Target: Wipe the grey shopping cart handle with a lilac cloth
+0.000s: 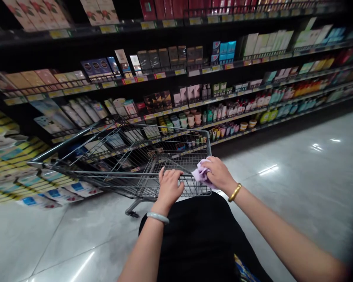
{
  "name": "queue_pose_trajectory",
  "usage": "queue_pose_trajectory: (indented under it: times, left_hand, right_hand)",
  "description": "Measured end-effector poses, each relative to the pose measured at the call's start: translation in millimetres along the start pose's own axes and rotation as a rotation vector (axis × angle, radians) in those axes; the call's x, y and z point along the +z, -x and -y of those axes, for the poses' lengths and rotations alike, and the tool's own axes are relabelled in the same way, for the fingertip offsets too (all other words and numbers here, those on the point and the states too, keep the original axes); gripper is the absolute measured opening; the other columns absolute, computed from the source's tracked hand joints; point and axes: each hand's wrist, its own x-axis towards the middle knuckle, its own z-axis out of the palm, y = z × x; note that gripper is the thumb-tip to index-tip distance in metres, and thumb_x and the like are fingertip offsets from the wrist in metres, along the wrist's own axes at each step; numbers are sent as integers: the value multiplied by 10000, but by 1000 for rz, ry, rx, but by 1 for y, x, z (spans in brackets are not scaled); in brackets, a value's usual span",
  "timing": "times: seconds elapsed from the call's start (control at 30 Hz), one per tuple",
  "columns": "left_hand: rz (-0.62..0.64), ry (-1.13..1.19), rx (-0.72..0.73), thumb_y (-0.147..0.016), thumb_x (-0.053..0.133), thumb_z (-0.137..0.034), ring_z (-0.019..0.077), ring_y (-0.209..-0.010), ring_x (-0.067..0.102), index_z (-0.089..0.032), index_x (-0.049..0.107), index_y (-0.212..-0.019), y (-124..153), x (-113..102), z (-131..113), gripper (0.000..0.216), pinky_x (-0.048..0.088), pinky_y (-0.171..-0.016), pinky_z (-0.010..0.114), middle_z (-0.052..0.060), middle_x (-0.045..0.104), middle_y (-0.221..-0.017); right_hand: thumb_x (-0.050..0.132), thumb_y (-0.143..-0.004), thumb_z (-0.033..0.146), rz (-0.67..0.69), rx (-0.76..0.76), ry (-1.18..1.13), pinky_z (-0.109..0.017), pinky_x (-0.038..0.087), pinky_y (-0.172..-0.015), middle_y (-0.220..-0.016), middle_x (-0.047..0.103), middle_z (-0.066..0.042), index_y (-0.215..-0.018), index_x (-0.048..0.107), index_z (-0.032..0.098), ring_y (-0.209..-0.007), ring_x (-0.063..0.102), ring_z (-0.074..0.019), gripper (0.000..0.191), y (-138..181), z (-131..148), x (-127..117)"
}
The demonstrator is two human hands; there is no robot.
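Note:
A metal wire shopping cart point(106, 156) stands in front of me in a shop aisle. My left hand point(169, 187) is closed round the cart's near handle bar; a pale bangle sits on that wrist. My right hand point(219, 173), with a gold bangle on the wrist, is closed on a crumpled light purple cloth point(200, 172) and presses it against the right end of the same bar. The basket of the cart looks bare inside.
Long dark shelves point(194, 70) packed with boxes, tubes and jars run along the left and ahead. Low packets point(32, 184) lie stacked at the shelf foot on the left. Glossy grey floor tiles point(297, 176) stretch to the right. My dark clothing fills the bottom middle.

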Motion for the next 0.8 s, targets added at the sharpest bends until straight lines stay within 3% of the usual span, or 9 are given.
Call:
queue_pose_trajectory:
  times: [0.2, 0.4, 0.57, 0.63, 0.73, 0.8]
  left_hand:
    - [-5, 27, -31, -819, 603, -257, 206, -1030, 592, -280, 632, -1002, 33, -22, 9, 186, 124, -1224, 509, -22, 688, -943]
    - [-8, 49, -96, -939, 516, -392, 194, -1013, 587, -269, 634, -916, 63, -43, 19, 172, 134, -1215, 503, -21, 685, -913]
    - [-78, -26, -207, -963, 493, -413, 190, -959, 594, -242, 608, -813, 88, -58, 22, 255, 172, -1206, 497, -8, 662, -857]
    - [-88, -34, -254, -952, 514, -409, 200, -967, 601, -241, 608, -808, 97, -64, 13, 241, 145, -1211, 525, -1, 672, -877]
    - [-56, 49, -266, -971, 480, -405, 215, -1044, 609, -268, 640, -908, 113, -68, -14, 220, 87, -1222, 558, 7, 703, -983]
    - [-10, 121, -246, -981, 451, -431, 216, -1028, 619, -284, 650, -955, 124, -67, -36, 249, 104, -1228, 551, 8, 710, -982]
  right_hand:
    - [457, -737, 79, -90, 142, -112, -373, 463, -905, -1024, 643, -85, -986, 730, 192, -974, 576, -233, 387, 10, 4, 6]
    - [475, -686, 32, 73, -174, -137, -427, 426, -1030, -1160, 654, -69, -960, 738, 245, -1191, 529, -262, 436, 27, 42, 13]
    - [474, -721, 83, -72, 85, -121, -450, 496, -912, -1047, 651, -92, -1012, 729, 212, -998, 593, -266, 407, 27, 42, 19]
    - [485, -705, 69, -62, 0, -127, -479, 477, -963, -1086, 651, -90, -1014, 730, 228, -1073, 568, -282, 426, 33, 60, 25]
    - [492, -689, 31, 46, -262, -189, -503, 423, -1059, -1157, 645, -68, -1003, 736, 273, -1149, 536, -271, 465, 42, 89, 33]
    - [492, -702, 37, 79, -313, -217, -509, 413, -1073, -1166, 642, -70, -1005, 737, 275, -1149, 538, -266, 456, 41, 91, 37]
